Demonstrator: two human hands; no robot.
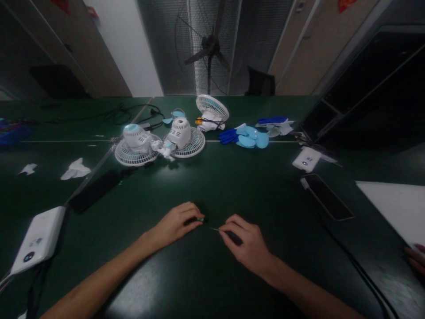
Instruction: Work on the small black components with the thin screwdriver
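On a dark green desk (159, 190), a person's left hand (184, 220) pinched a tiny green piece (200, 219); just beside, the right hand (245, 241) held a thin, pale sliver (215, 229) pointing toward it. Beyond sat three white fans (179, 132) and light-blue blades (252, 138); a phone (327, 197) lay rightward.

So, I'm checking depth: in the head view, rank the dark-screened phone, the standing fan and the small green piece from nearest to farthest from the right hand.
1. Small green piece: left, pinched in the left hand.
2. Dark-screened phone: right, on the table.
3. Standing fan: ahead, beyond the table.
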